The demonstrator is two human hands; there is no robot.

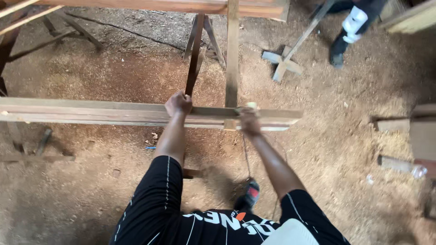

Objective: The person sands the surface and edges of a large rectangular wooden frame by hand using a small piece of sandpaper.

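A long wooden plank [91, 112] lies across a timber trestle [232, 59] in front of me. My left hand [178, 103] is closed on the plank's near edge, roughly at its middle. My right hand [248, 118] presses a small pale object, partly hidden under the fingers, against the plank near its right end. What that object is I cannot tell. A thin cord hangs down from my right hand toward my shoe [248, 196].
Sawdust covers the dirt floor. Another person's leg and shoe [338, 50] stand at the top right beside a cross-shaped wooden stand [282, 61]. Wood offcuts [408, 136] and a plastic bottle [418, 171] lie at the right. More beams [150, 4] run along the top.
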